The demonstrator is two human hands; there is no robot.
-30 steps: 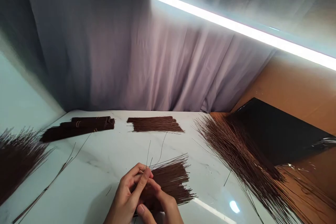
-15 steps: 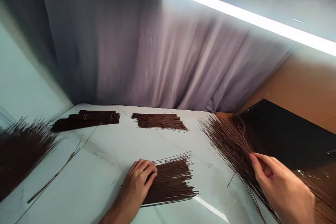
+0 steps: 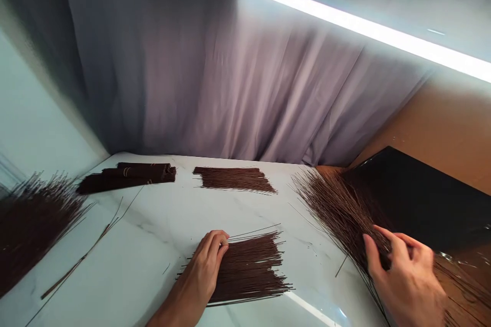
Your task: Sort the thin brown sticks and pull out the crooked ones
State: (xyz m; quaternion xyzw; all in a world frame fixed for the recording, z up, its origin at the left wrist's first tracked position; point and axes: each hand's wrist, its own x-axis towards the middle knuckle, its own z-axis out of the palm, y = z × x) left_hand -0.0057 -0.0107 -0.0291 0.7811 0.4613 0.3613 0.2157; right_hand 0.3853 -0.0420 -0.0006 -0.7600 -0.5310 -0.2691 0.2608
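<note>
My left hand (image 3: 205, 263) rests at the left part of a flat layer of thin dark-brown sticks (image 3: 253, 268) on the table. Its thumb and forefinger are pinched at the layer's far edge, where a thin stick runs out to the right from the fingertips. The palm hides the layer's left ends in part. On the right, my right hand (image 3: 406, 265) is over a big loose heap of the same sticks (image 3: 333, 204), thumb and fingers apart, with nothing plainly gripped.
Farther back lie a smaller layer of sticks (image 3: 233, 179) and tied dark bundles (image 3: 134, 176). Another heap (image 3: 34, 225) is at the left, with a few loose sticks (image 3: 82, 258) beside it. A black sheet (image 3: 422, 199) lies at right, and a curtain (image 3: 230, 87) hangs behind the white table (image 3: 126, 276).
My right hand's fingers have spread from a pinch and the hand has shifted slightly left. My left hand's thumb and forefinger have closed together at the layer's far edge.
</note>
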